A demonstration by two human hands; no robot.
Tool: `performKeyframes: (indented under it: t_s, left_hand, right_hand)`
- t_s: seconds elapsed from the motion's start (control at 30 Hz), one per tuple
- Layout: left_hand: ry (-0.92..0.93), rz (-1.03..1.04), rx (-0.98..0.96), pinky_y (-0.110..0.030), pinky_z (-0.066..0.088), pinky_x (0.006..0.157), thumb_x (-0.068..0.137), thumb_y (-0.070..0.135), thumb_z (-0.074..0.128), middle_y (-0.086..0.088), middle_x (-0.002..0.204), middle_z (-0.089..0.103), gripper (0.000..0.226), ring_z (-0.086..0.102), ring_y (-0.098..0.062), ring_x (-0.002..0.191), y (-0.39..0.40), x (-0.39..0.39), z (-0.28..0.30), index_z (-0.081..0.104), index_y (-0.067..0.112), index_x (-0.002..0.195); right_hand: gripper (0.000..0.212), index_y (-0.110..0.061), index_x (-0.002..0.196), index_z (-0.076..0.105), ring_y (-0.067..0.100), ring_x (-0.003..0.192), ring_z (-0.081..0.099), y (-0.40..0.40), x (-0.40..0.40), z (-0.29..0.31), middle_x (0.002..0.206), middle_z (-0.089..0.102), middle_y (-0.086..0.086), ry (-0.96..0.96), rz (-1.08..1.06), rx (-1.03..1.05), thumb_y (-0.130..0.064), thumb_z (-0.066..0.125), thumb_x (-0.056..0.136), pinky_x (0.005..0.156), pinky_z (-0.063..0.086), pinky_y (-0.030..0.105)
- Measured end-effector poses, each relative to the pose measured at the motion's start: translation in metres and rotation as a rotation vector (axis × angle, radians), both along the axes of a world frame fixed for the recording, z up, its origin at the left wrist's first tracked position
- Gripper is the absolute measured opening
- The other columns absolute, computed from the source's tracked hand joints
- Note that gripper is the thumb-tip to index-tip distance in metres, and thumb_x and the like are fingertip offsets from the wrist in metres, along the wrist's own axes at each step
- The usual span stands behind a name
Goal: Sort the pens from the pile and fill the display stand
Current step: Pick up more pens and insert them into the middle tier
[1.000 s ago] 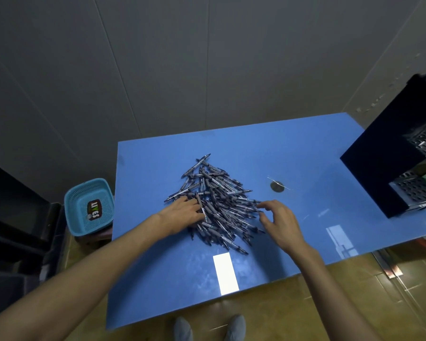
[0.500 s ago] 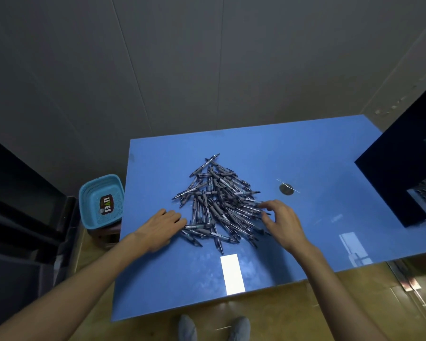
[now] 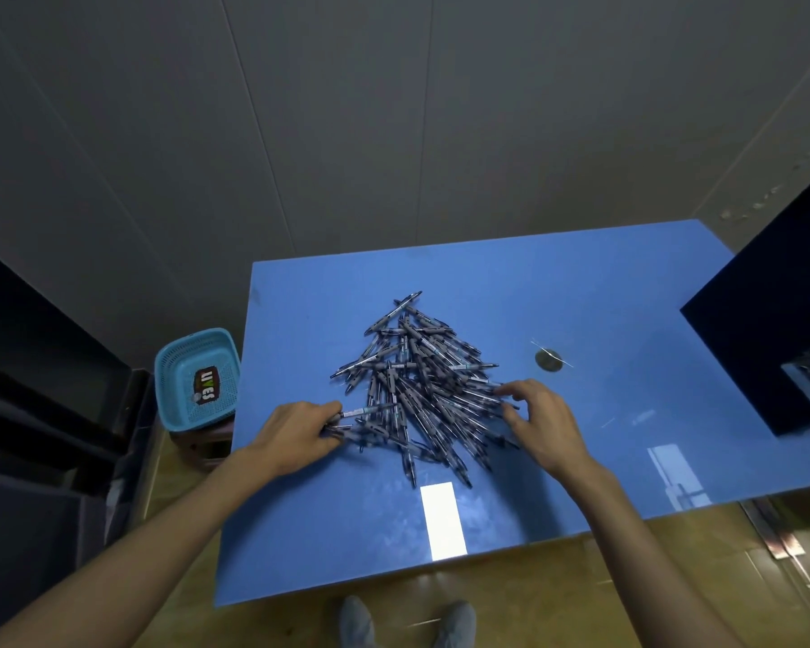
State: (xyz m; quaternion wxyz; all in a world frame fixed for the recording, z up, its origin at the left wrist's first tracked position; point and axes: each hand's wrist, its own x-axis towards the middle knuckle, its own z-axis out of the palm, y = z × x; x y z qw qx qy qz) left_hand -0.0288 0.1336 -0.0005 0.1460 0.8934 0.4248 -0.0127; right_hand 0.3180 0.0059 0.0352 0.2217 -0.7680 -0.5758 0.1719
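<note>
Since the earlier frame, the left hand (image 3: 295, 432) has moved from flat beside the pile to the pile's left edge, where its fingers now curl around the ends of a few pens (image 3: 365, 413). The right hand (image 3: 541, 423) has stayed at the pile's right edge.

Off the counter's left edge, a light blue mesh basket (image 3: 197, 378) sits on a low stool, with a dark label inside it.

The pen pile (image 3: 417, 385) lies near the centre of the blue counter (image 3: 581, 282), roughly triangular, narrowing toward the far edge and widening toward the near edge. The pens are dark-bodied and cross each other at many angles.

The right hand rests with fingers bent and spread, fingertips touching pens at the pile's right side; no pen is visibly enclosed.

A small round disc (image 3: 548, 358) lies on the counter just right of the pile. A black display stand (image 3: 763, 329) with perforated metal tiers occupies the counter's right edge, well apart from the pile.
</note>
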Motion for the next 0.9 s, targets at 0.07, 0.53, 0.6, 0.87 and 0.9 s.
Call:
performKeyframes:
  t_s: [0.07,0.53,0.6,0.87,0.9]
  left_hand:
    - [-0.038,0.072,-0.005,-0.031,0.033,0.057,0.085,0.038,0.064,0.004,0.066,0.055,0.025,0.053,-0.023,0.064,-0.002,0.001,0.003,0.045,0.023,0.080]
    - [-0.123,0.344,0.014,-0.033,0.037,0.061,0.096,0.025,0.054,-0.005,0.072,0.059,0.021,0.058,-0.032,0.071,-0.018,0.014,-0.002,0.049,0.017,0.076]
    - [-0.242,0.305,-0.054,-0.036,0.042,0.065,0.094,0.010,0.055,-0.006,0.082,0.059,0.011,0.059,-0.034,0.078,-0.020,0.017,-0.003,0.054,0.013,0.083]
    - [-0.132,-0.234,-0.009,-0.031,0.042,0.072,0.082,-0.002,0.051,0.001,0.108,0.062,0.045,0.059,-0.021,0.099,-0.050,0.063,-0.003,0.058,0.020,0.120]
    - [-0.112,-0.270,0.000,-0.029,0.039,0.072,0.082,-0.004,0.051,0.000,0.110,0.063,0.048,0.059,-0.020,0.102,-0.052,0.071,-0.003,0.058,0.020,0.124]
  right_hand:
    - [0.020,-0.022,0.110,0.071,0.020,0.103,0.062,0.002,-0.001,0.000,0.110,0.067,-0.001,0.007,-0.002,-0.005,-0.016,0.061,0.093,0.085,0.046,0.033]
    - [0.022,-0.021,0.112,0.070,0.021,0.104,0.063,0.003,-0.005,-0.003,0.112,0.067,0.000,0.014,-0.013,-0.009,-0.016,0.061,0.093,0.088,0.049,0.037]
    - [0.022,-0.022,0.113,0.071,0.020,0.103,0.062,0.002,-0.005,-0.003,0.112,0.067,-0.001,0.015,-0.017,-0.012,-0.017,0.061,0.094,0.088,0.049,0.036]
    - [0.019,-0.022,0.110,0.071,0.020,0.102,0.062,0.000,-0.004,-0.001,0.110,0.067,-0.001,0.006,-0.028,-0.002,-0.017,0.063,0.093,0.085,0.047,0.034]
    - [0.020,-0.023,0.110,0.071,0.019,0.102,0.062,0.000,-0.004,0.000,0.111,0.067,-0.001,0.003,-0.030,-0.004,-0.018,0.062,0.093,0.085,0.046,0.033]
